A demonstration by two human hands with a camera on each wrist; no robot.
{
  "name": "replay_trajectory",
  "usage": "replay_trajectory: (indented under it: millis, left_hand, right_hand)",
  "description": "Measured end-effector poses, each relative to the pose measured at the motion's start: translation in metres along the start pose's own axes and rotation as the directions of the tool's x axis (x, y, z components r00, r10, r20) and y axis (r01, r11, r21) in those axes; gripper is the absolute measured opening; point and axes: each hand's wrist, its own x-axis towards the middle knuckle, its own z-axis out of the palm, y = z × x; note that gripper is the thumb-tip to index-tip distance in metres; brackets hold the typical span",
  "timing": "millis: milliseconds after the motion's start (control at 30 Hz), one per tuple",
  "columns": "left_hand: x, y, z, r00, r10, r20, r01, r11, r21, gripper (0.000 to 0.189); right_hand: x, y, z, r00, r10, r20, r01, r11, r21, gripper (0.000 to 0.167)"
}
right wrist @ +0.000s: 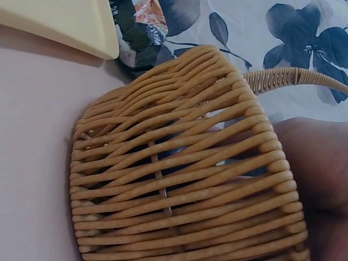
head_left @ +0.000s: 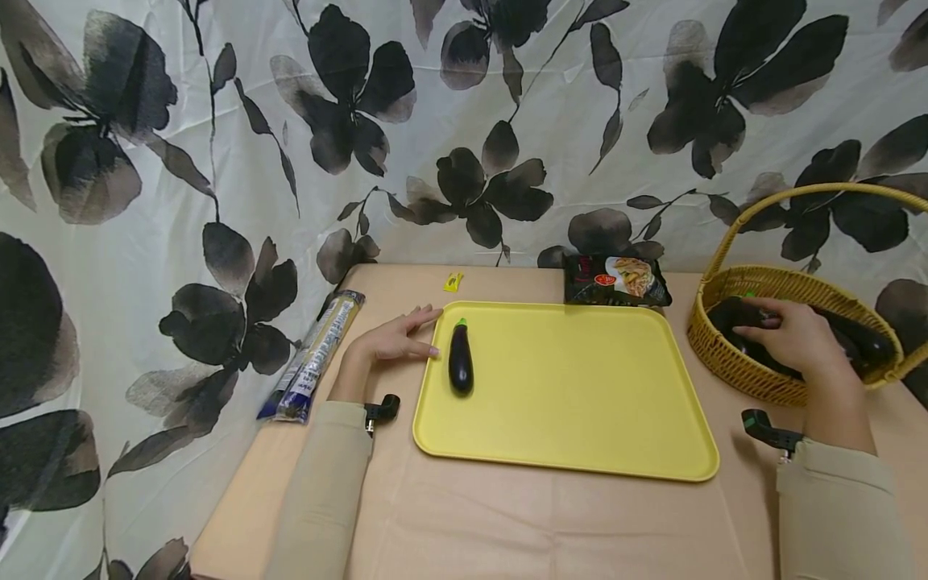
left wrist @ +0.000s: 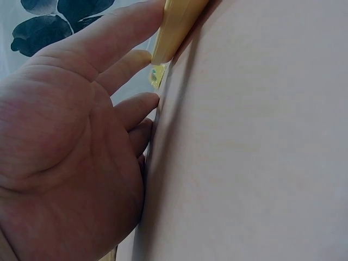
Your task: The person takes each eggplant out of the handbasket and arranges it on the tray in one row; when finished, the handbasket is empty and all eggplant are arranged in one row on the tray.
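My left hand (head_left: 395,337) is at the left rim of the yellow tray (head_left: 580,387), thumb and fingertips touching the edge. In the left wrist view its fingers reach out fairly straight to the tray's rim (left wrist: 176,24). One dark purple eggplant (head_left: 460,358) lies on the tray near that side, green stem end pointing away. At the right, my right hand (head_left: 801,334) reaches into the wicker basket (head_left: 754,391) and grips an eggplant (head_left: 732,318) between thumb and fingers. Another eggplant (head_left: 866,338) lies beside it there. The basket's woven side (right wrist: 185,179) hides most of the grasp in the right wrist view.
A black food packet (head_left: 616,280) lies behind the tray, and a small yellow sachet (head_left: 453,282) sits at the back of the table. Long blue and silver packages (head_left: 312,362) lie along the left edge. The basket's tall handle (head_left: 812,189) arches over it. A floral curtain hangs behind.
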Motion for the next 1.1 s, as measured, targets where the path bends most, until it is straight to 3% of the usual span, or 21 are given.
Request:
replay_trajectory:
  millis: [200, 433, 900, 1100]
  left_hand:
    - [-0.0001, 0.0005, -0.0004, 1.000, 0.003, 0.003, -0.003, 1.000, -0.005, 0.095]
    - [0.0005, 0.0004, -0.0002, 1.000, -0.005, 0.003, 0.005, 1.000, -0.013, 0.095]
    - [0.0003, 0.0018, -0.0005, 1.000, 0.004, 0.006, -0.004, 1.000, -0.006, 0.095]
    - [0.0013, 0.0004, -0.0006, 1.000, -0.006, 0.006, 0.006, 1.000, -0.007, 0.095]
  right_hand:
    - [-0.0006, -0.0004, 0.0003, 0.999, 0.014, 0.051, -0.014, 1.000, -0.007, 0.082]
    - [0.0041, -0.0004, 0.0037, 0.998, -0.025, 0.063, 0.026, 1.000, -0.006, 0.075]
    - [0.0045, 0.0002, 0.0078, 1.000, -0.006, 0.029, 0.004, 0.999, 0.050, 0.069]
    - [0.0056, 0.0001, 0.0072, 0.999, -0.035, 0.000, 0.035, 0.994, 0.099, 0.070]
